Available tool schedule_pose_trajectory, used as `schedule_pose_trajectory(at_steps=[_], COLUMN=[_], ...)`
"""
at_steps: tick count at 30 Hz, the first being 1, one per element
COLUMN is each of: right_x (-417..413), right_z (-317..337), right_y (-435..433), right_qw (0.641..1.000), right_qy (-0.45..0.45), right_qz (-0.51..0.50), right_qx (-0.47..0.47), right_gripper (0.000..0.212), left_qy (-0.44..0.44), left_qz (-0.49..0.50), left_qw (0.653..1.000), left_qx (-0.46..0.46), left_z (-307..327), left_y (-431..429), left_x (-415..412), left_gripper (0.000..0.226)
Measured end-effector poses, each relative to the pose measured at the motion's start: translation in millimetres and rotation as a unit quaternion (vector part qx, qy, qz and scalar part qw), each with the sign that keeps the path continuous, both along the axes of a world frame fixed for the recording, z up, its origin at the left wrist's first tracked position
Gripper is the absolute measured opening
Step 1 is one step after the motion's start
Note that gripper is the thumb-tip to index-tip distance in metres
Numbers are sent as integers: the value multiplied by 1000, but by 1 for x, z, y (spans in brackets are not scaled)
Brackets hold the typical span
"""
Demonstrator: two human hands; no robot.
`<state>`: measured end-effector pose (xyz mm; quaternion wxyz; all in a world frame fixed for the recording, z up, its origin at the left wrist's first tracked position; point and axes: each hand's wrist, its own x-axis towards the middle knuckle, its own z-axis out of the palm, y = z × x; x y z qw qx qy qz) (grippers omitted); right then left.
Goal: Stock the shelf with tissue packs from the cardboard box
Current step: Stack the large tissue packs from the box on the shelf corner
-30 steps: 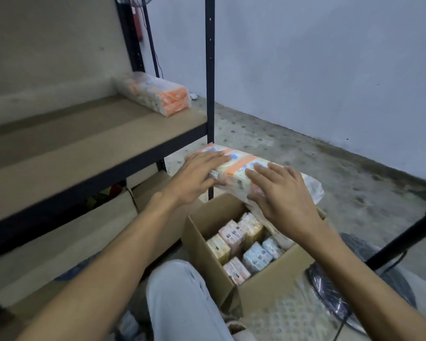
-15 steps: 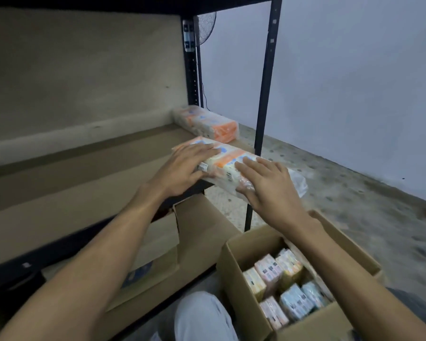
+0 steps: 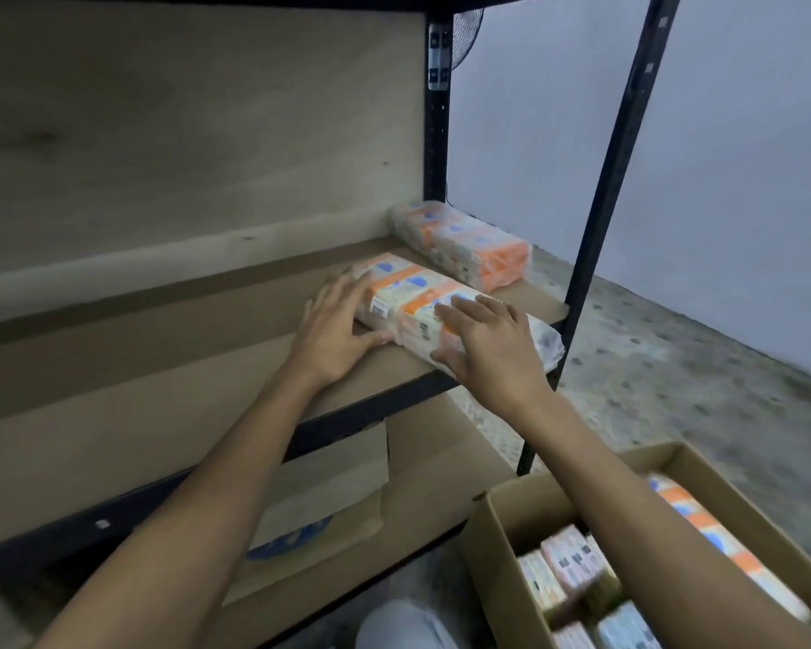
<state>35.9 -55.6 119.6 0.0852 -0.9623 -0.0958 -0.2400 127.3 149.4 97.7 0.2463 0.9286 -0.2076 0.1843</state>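
A long tissue pack (image 3: 413, 299) in orange, white and blue wrapping lies on the brown shelf board (image 3: 160, 367), near its right front corner. My left hand (image 3: 335, 327) grips its left side, thumb along the front. My right hand (image 3: 488, 346) holds the near right end, fingers over the top. A second tissue pack (image 3: 464, 243) lies farther back at the shelf's right end, apart from the first. The open cardboard box (image 3: 502, 541) stands on the floor at lower right, holding several small packs and one long pack (image 3: 722, 541) under my right forearm.
Black metal uprights (image 3: 614, 180) frame the shelf's right end, with another board above. Below the shelf lie flattened cardboard sheets (image 3: 328, 498). A grey wall and speckled concrete floor (image 3: 698, 367) are to the right. My knee (image 3: 403, 625) shows at the bottom edge.
Both hands carried the long pack up from over the box, moved it left and set it down on the shelf board. The view swung up toward the shelf.
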Motion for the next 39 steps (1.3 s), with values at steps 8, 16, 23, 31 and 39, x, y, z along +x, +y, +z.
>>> schedule_pose_trajectory(at_steps=[8, 16, 23, 31, 39], right_x=[26, 20, 30, 41, 55], right_z=[6, -18, -22, -15, -1], right_y=[17, -7, 0, 2, -3], right_qw=[998, 999, 996, 994, 990], right_qy=[38, 8, -40, -29, -70], right_qz=[21, 30, 44, 49, 61], right_qx=[35, 20, 61, 91, 102], right_gripper=[65, 80, 53, 46, 42], left_qy=[136, 133, 134, 132, 130], left_qz=[90, 102, 105, 106, 106], left_qw=[981, 979, 979, 978, 979], left_qx=[102, 115, 115, 119, 115], left_z=[-22, -22, -21, -20, -19], left_y=[17, 10, 9, 9, 9], left_x=[-1, -4, -7, -7, -6], left_gripper=[68, 60, 60, 61, 60])
